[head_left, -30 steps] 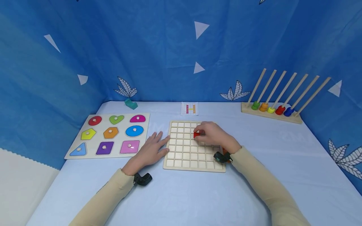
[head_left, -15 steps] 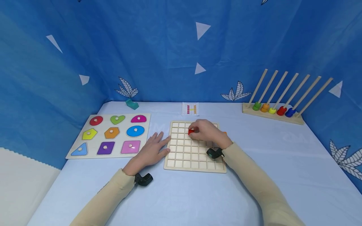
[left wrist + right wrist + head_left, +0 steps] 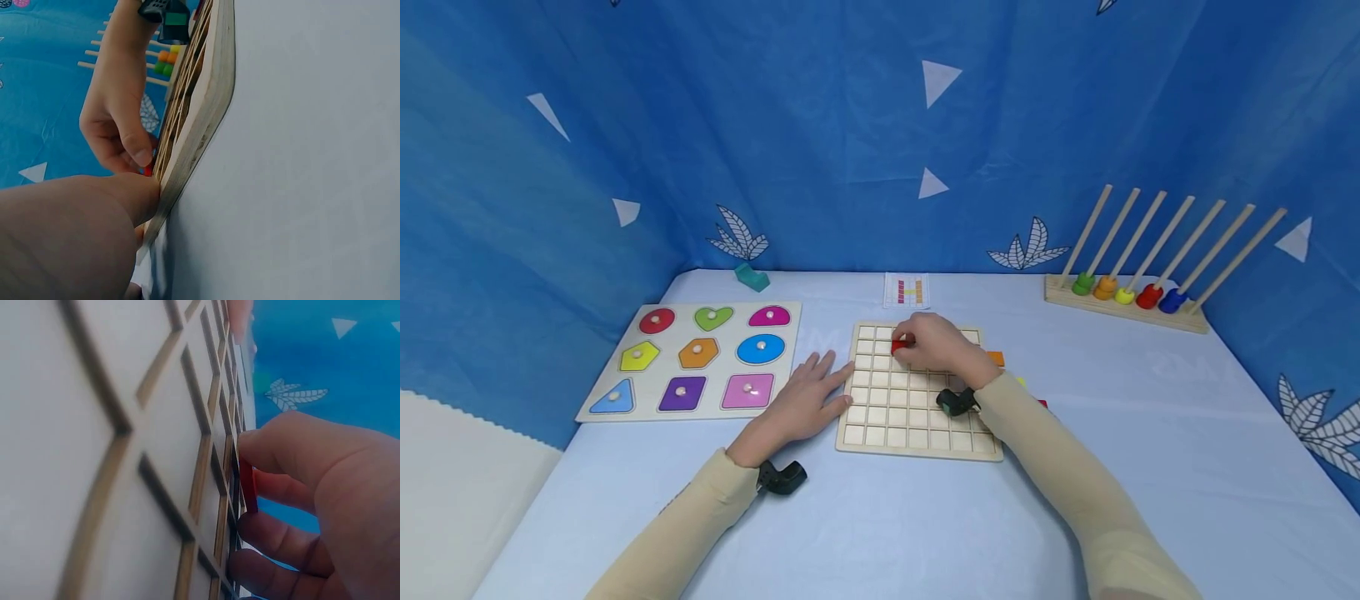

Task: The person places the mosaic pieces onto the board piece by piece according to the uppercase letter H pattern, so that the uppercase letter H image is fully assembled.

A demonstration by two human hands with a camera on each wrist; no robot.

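My right hand (image 3: pixel 934 343) pinches a small flat red tile (image 3: pixel 898 345) between thumb and fingers, over the upper left part of a wooden grid board (image 3: pixel 880 439). In the right wrist view the red tile (image 3: pixel 248 486) stands tilted at the board's surface, thumb on one end and a fingertip at the other. My left hand (image 3: pixel 801 400) lies with fingers spread, its fingertips at the board's left edge. In the left wrist view the left thumb (image 3: pixel 134 194) reaches that edge. The right hand covers some of the grid squares.
Right of the board, partly behind the right forearm, lie an orange piece (image 3: pixel 996 358), a bit of yellow and a bit of red. A pattern card (image 3: pixel 906 291) lies behind it. Around stand a shape puzzle (image 3: pixel 713 392), a teal block (image 3: pixel 751 277) and a peg rack (image 3: pixel 1150 313).
My right hand has moved left and slightly away across the board with the red tile, uncovering the orange piece on the right. The left hand has stayed at the board's edge.
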